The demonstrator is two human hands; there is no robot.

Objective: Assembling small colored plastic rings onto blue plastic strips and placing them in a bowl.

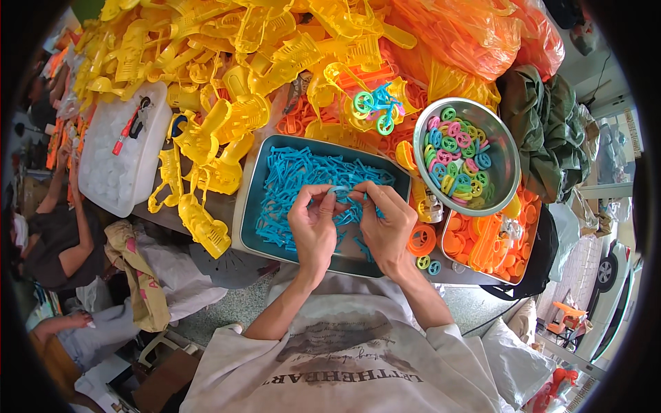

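Over a tray (pixel 242 206) of small blue plastic parts (pixel 296 172), my two hands meet at the fingertips. My left hand (pixel 313 224) pinches a small light-blue toy wheel (pixel 338 191) between thumb and forefinger. Close against it, my right hand (pixel 387 224) has its thumb and forefinger pressed together at the wheel's right side. Whatever is between the right fingertips is too small and covered to make out. A metal bowl (pixel 508 141) to the right holds several wheels in pink, green, yellow and blue. Beyond the tray, a small blue toy bicycle with green wheels (pixel 377 107) rests on yellow parts.
Yellow plastic parts (pixel 234 41) pile up across the far side. A white tub (pixel 124 151) with a red-handled tool stands left. Orange parts (pixel 492 241) fill a tray at right, with loose wheels (pixel 428 263) beside it. Another person (pixel 62 234) sits at the left.
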